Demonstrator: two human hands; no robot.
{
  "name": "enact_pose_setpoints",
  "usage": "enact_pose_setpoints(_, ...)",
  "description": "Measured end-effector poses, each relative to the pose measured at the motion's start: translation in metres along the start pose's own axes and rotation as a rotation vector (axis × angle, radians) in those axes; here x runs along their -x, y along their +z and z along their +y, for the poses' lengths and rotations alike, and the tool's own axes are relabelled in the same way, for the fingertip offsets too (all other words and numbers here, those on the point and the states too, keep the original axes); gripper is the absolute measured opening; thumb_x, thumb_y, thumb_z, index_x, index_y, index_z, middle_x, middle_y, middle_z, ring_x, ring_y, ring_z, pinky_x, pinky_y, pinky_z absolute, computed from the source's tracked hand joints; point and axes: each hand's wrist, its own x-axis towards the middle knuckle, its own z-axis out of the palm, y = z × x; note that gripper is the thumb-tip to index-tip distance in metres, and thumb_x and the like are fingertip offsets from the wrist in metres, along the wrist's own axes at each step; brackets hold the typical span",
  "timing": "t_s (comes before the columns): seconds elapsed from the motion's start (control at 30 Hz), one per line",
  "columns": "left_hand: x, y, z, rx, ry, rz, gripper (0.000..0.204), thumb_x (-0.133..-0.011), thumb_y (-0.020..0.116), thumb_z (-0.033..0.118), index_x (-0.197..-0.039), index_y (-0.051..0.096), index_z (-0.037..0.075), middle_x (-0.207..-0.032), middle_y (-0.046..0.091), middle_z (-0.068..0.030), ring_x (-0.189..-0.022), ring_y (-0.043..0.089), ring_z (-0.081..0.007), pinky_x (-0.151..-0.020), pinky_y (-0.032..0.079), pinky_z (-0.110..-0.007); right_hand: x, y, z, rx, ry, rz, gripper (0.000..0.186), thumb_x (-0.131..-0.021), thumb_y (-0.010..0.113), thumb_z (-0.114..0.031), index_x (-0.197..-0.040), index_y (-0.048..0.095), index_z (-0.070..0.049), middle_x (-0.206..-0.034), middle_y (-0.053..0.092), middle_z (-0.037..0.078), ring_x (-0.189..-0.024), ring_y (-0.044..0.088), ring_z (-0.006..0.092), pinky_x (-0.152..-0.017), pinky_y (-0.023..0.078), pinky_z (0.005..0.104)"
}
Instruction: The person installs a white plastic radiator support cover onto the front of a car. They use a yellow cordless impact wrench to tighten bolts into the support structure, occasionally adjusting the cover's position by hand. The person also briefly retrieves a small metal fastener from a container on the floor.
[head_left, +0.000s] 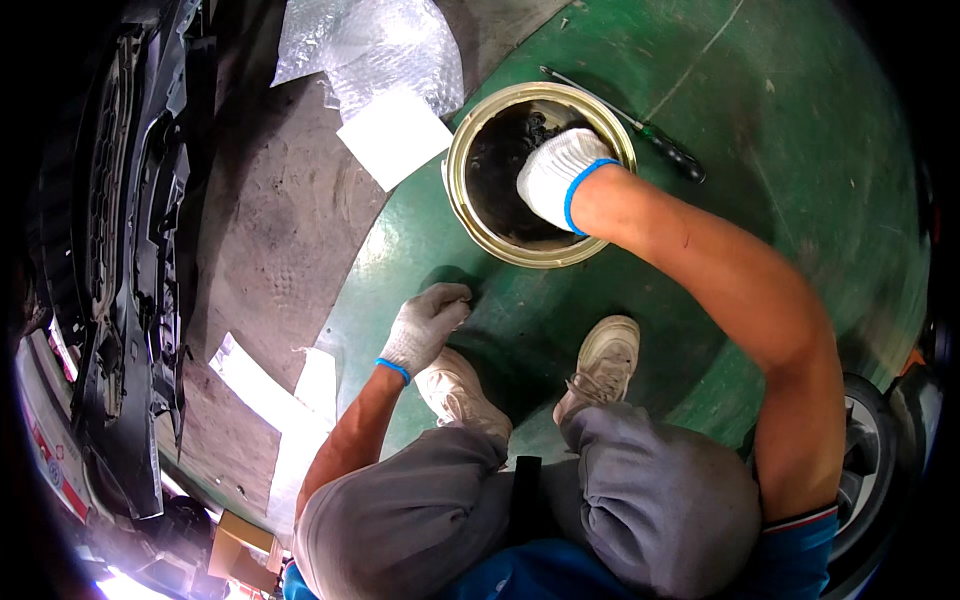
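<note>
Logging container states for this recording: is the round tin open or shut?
The round tin is open: no lid covers it, and the right hand reaches inside.

1. 8 o'clock, far edge: small round emblem [55, 469] on red-and-white panel [70, 494].
2. Any lettering around it: too small to read.
3. No readable text elsewhere.

The head view looks steeply down from above the person's lap, facing forward past the knees [670, 500] and shoes [607, 358] to the green floor [800, 150]. The knees are nearest the wide fisheye lens; the bucket [535, 256] lies farther off, above the middle.
</note>
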Motion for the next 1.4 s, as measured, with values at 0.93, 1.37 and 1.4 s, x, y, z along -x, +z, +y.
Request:
enact_pose_setpoints(0.93,-0.002,-0.002,-0.007,0.15,0.01,-0.016,0.035,-0.096,0.063,0.02,-0.122,0.066,-0.003,-0.1,0.07,-0.0096,-0.089,0.067,-0.0144,-0.082,0.055,-0.029,-0.025,0.011,-0.007,0.166,0.082,-0.015,0.023,-0.091,0.062,-0.016,-0.104,0.081,-0.013,-0.103,0.078,0.007,-0.096,0.075,0.0249,-0.071,0.057,0.041)
enact_pose_setpoints(1.37,0.001,-0.003,-0.002,0.092,0.015,-0.022,0.036,-0.093,0.062,0.017,-0.121,0.066,-0.006,-0.1,0.071,-0.0134,-0.086,0.069,-0.0171,-0.082,0.056,-0.031,-0.02,0.017,0.001,0.144,0.099,0.098,0.021,-0.089,0.062,-0.015,-0.096,0.081,-0.011,-0.096,0.078,0.009,-0.089,0.076,0.0267,-0.069,0.057,0.0413)
enact_pose_setpoints(1.4,0.002,-0.005,-0.005,0.09,0.006,-0.012,0.036,-0.093,0.062,0.016,-0.121,0.066,-0.006,-0.101,0.071,-0.0129,-0.086,0.069,-0.0166,-0.082,0.056,-0.03,-0.009,0.001,-0.004,0.101,0.104,0.122,0.02,-0.088,0.062,-0.015,-0.094,0.081,-0.011,-0.095,0.078,0.009,-0.087,0.076,0.0272,-0.069,0.057,0.0418)
